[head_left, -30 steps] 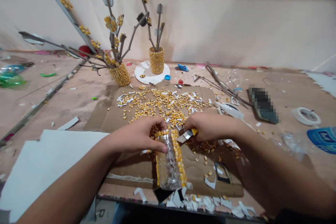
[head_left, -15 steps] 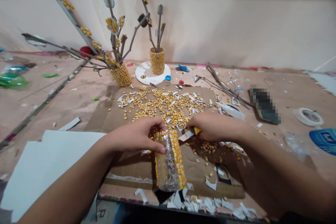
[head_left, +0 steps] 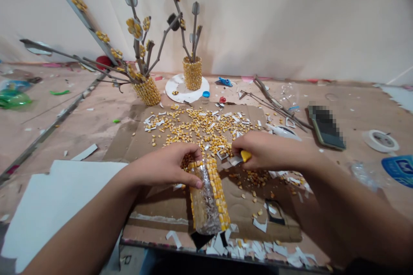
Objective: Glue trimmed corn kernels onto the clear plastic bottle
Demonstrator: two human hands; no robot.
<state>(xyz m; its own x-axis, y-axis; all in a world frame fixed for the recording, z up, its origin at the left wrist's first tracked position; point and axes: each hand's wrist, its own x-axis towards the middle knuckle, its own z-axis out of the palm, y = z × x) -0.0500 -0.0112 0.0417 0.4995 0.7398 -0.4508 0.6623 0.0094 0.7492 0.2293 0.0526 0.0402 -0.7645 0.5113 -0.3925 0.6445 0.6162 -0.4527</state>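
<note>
My left hand clamps the smooth, clear plastic cylinder, partly ribbed with glossy corn kernels, at the cardboard's near edge; my right grips a yellow-handled, flat-bladed cutter just beside its rim.

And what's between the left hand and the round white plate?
Loose corn kernels and white scraps lie on cardboard between the left hand and plate, in the head view.
</note>
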